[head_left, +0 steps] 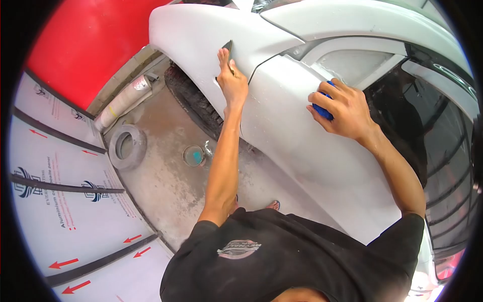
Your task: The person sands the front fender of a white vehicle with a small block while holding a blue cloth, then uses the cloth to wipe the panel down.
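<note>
A car's pale grey-white front fender (pixel 201 25) and front door (pixel 302 136) fill the upper middle. My left hand (pixel 232 83) lies against the fender, fingers pressed on a thin dark piece of sandpaper (pixel 228 45) that sticks out past the fingertips. My right hand (pixel 347 108) is over the upper part of the door below the window. Its fingers are wrapped round a blue sponge (pixel 323 111), which shows between them and is partly hidden.
Under the fender sits a dark front wheel (pixel 193 98). On the concrete floor are a round tub (pixel 193 156) with something blue-green in it and a grey tyre (pixel 127 147). A rolled sheet (pixel 123 103) lies by the printed wall panels (pixel 75 201).
</note>
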Demonstrator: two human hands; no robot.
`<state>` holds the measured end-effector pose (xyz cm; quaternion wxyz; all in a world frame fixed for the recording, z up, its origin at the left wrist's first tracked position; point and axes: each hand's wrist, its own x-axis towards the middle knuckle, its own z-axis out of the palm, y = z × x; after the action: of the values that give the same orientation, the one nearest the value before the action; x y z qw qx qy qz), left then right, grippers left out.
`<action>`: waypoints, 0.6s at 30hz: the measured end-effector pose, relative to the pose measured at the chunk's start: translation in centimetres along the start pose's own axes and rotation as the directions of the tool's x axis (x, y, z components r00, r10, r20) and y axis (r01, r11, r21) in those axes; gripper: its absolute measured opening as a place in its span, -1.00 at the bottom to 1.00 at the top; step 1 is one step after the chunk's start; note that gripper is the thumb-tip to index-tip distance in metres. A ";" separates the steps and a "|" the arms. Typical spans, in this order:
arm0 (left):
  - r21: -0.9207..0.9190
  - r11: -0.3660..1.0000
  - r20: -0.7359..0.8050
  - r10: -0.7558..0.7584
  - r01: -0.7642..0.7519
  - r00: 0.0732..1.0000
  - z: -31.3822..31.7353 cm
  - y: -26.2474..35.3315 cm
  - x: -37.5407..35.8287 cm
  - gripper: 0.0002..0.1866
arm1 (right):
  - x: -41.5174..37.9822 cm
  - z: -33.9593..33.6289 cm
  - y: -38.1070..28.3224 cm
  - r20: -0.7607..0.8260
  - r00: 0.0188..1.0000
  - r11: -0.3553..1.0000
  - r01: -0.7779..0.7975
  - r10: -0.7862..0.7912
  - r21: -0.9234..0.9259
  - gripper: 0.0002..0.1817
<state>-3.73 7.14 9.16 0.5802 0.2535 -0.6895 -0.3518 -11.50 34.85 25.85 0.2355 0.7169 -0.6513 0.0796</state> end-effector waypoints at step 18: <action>0.005 0.988 0.015 0.154 -0.154 0.988 0.6 1.7 -1.3 -0.48 | -0.3 0.3 0.4 -0.027 0.999 1.000 0.022 -0.023 -0.008 -0.80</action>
<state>-3.97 9.33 9.63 0.5997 0.1985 -0.7124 -0.3057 -12.03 34.95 25.58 0.2477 0.7222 -0.6403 0.0841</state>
